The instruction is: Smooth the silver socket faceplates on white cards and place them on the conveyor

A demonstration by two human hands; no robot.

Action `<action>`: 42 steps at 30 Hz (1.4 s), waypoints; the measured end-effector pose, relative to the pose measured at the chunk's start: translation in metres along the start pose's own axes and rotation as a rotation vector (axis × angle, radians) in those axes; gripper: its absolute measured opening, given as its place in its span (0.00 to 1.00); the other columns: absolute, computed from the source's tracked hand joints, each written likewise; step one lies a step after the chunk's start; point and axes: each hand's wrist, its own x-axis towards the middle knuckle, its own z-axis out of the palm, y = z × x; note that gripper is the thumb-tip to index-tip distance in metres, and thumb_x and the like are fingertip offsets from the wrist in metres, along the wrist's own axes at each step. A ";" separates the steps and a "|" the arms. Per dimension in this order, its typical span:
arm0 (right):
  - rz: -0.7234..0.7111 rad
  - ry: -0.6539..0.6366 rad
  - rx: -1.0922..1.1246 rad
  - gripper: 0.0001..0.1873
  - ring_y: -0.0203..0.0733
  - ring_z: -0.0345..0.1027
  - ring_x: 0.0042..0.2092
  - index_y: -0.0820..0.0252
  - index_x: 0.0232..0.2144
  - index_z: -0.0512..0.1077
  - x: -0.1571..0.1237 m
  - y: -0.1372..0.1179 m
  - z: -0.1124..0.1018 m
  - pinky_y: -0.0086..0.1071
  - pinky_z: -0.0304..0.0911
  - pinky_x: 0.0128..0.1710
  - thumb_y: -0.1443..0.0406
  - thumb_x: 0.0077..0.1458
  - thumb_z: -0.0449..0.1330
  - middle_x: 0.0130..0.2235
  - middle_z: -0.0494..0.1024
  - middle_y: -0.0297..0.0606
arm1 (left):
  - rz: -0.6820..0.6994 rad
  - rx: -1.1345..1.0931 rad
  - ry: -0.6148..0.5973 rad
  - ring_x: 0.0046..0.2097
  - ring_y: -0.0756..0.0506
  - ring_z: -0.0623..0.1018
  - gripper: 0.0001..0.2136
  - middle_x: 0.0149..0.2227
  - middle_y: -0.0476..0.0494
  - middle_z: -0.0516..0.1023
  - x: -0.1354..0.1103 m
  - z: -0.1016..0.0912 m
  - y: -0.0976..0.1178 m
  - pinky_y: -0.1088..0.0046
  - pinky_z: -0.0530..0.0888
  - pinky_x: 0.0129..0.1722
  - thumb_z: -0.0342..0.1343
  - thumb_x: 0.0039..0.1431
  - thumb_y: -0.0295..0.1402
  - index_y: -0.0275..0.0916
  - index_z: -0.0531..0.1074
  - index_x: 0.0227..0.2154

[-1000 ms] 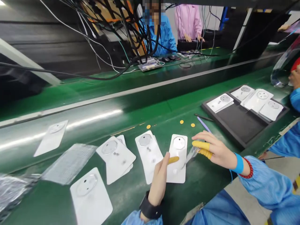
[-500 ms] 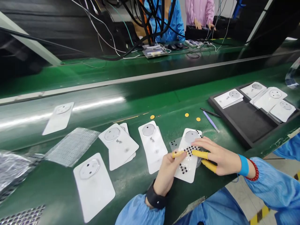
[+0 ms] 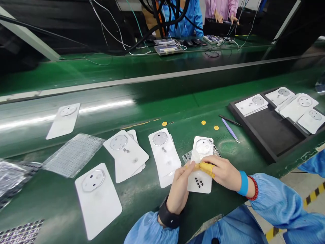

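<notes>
Green assembly-line bench point(image 3: 142, 206) viewed from above. At the top, black and white cables point(image 3: 162, 20) hang over a farther bench, where one co-worker in a blue smock point(image 3: 182, 17) and another in a pink smock point(image 3: 220, 8) stand.

Center foreground: the person's left hand point(image 3: 179, 193) and right hand point(image 3: 223, 173) meet over a white card point(image 3: 200, 184) that lies just above the bench's near edge. The fingers of both hands are closed and grip the card from either side, with yellow finger cots point(image 3: 207, 169) pressed against its face. Black dots show on the card's lower part. A clear sheet of black dots point(image 3: 189, 156) lies under the card's upper edge.

Left wrist: black wristband point(image 3: 169, 217). Right wrist: blue wristband point(image 3: 243, 183) and red bead bracelet point(image 3: 253, 188). Both arms wear blue sleeves point(image 3: 276, 203).

Left of the hands: four more white cards point(image 3: 164, 157) lie apart on the bench, beside a clear plastic sheet point(image 3: 73, 155).

Right of the hands: a black tray point(image 3: 274, 135) holds four white cards. Blue tweezers point(image 3: 230, 130), a dark tool point(image 3: 230, 120) and yellow round stickers point(image 3: 203, 122) lie just beside it.
</notes>
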 end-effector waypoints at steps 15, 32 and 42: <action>0.081 0.066 0.046 0.11 0.43 0.69 0.46 0.63 0.48 0.65 -0.004 0.000 0.011 0.38 0.73 0.44 0.71 0.64 0.50 0.43 0.72 0.47 | 0.046 -0.002 -0.012 0.27 0.50 0.73 0.16 0.26 0.45 0.79 0.001 0.006 -0.001 0.75 0.68 0.28 0.69 0.42 0.44 0.34 0.79 0.25; 0.053 0.067 0.070 0.05 0.42 0.69 0.42 0.62 0.41 0.65 0.000 -0.004 0.011 0.35 0.71 0.39 0.71 0.63 0.52 0.40 0.73 0.46 | 0.170 0.078 -0.054 0.43 0.40 0.77 0.15 0.32 0.41 0.82 -0.002 0.002 -0.009 0.71 0.71 0.40 0.64 0.49 0.45 0.35 0.81 0.27; 0.179 -0.119 0.127 0.05 0.41 0.73 0.40 0.59 0.39 0.66 -0.019 0.025 -0.022 0.34 0.72 0.40 0.66 0.65 0.51 0.39 0.76 0.43 | 0.298 0.194 0.042 0.46 0.42 0.77 0.23 0.45 0.43 0.80 -0.005 -0.017 0.006 0.72 0.73 0.41 0.61 0.54 0.44 0.41 0.73 0.52</action>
